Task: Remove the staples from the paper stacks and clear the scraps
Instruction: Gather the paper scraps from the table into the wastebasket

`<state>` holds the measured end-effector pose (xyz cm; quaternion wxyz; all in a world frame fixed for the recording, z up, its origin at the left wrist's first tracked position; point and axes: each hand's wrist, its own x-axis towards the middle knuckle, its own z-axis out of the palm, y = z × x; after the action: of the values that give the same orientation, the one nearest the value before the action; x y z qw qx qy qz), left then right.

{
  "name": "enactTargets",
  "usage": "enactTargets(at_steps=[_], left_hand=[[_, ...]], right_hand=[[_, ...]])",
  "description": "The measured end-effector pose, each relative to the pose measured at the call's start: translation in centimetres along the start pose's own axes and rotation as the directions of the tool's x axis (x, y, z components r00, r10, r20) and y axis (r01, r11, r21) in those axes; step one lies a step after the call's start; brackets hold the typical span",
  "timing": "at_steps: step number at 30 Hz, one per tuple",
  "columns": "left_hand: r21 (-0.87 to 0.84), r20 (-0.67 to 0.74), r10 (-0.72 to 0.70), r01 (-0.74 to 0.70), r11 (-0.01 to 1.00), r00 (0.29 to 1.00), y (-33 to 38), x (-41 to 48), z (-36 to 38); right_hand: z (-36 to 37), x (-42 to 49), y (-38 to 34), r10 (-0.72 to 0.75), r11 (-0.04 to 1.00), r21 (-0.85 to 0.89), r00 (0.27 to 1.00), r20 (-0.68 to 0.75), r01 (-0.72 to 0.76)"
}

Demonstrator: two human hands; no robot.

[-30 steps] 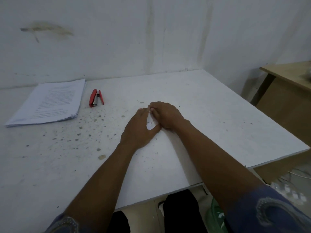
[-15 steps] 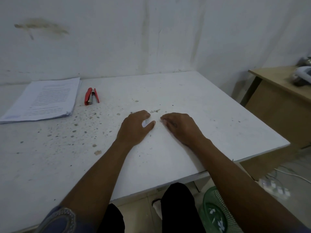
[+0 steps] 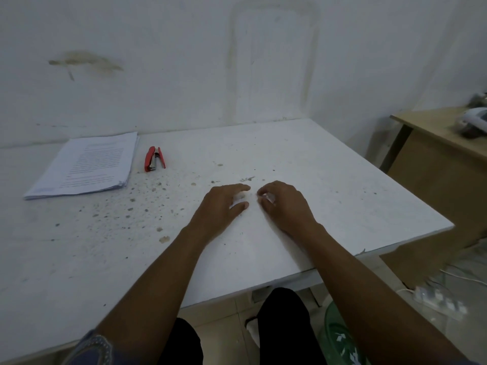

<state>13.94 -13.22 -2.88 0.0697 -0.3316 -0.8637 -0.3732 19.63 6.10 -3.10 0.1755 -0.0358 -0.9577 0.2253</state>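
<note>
Red stapler [image 3: 154,159] lies on white table [image 3: 342,206], towards the far side, jaws pointing to the person. Paper stack [image 3: 87,164], printed sheet on top, sits just left of stapler, not touching it, edges roughly squared.

Both hands rest on the tabletop right of stapler and nearer the person, close together w/ a narrow gap btwn them. Left hand [image 3: 224,206]: palm down, fingers fairly straight & relaxed, thumb spread out. A pale scrap [image 3: 238,198] lies in the gap btwn its index finger and thumb, not gripped. Right hand [image 3: 286,206]: palm down, fingers curled in under the knuckles. Something pale shows at the fingertips, but can't tell if it's a scrap being pinched or just nails.

A few small grey bits [image 3: 247,178] lie just beyond the hands, also right of stapler. Brown specks [image 3: 147,191] are scattered over the table just in front of stapler.

Far right of stapler, off the table: wooden desk [image 3: 434,159]. Lower, by the person's knee: green bin [image 3: 340,338] and white power strip [image 3: 437,301] on the floor.
</note>
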Motion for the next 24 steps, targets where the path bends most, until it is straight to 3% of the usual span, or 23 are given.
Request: enactTargets(at_steps=[2, 6, 9, 12, 16, 19, 24], left_hand=[[0.064, -0.034, -0.008, 0.01, 0.998, 0.999, -0.7, 0.1, -0.6], [0.408, -0.025, -0.017, 0.026, 0.913, 1.0, -1.5, 0.4, -0.9], [0.53, -0.002, -0.006, 0.006, 0.848, 1.0, -1.2, 0.5, -0.8], [0.555, 0.029, -0.044, 0.021, 0.831, 0.999, -0.6, 0.9, -0.5], [0.611, 0.09, -0.03, -0.032, 0.791, 0.995, 0.0, 0.9, 0.1], [0.561, 0.187, -0.04, -0.073, 0.825, 0.981, -0.2, 1.2, -0.7], [0.513, 0.315, -0.003, -0.168, 0.842, 0.949, -1.4, 1.6, -2.6]], right_hand=[[-0.3, 0.1, 0.0, -0.004, 1.0, -0.01, 1.0, -0.002, 0.004], [-0.3, 0.0, -0.4, -0.075, 0.996, -0.048, 0.996, 0.055, 0.077], [-0.5, -0.1, 0.1, -0.101, 0.978, -0.181, 0.995, 0.015, 0.102], [-0.9, -0.1, 0.7, -0.104, 0.953, -0.288, 0.994, -0.025, 0.092], [-1.0, 0.1, 1.3, -0.092, 0.96, -0.265, 0.996, 0.003, 0.09], [-1.0, 0.2, 1.5, -0.096, 0.955, -0.284, 0.995, -0.01, 0.089], [-0.6, 0.1, 1.6, 0.029, 0.944, -0.325, 0.996, -0.085, -0.056]])
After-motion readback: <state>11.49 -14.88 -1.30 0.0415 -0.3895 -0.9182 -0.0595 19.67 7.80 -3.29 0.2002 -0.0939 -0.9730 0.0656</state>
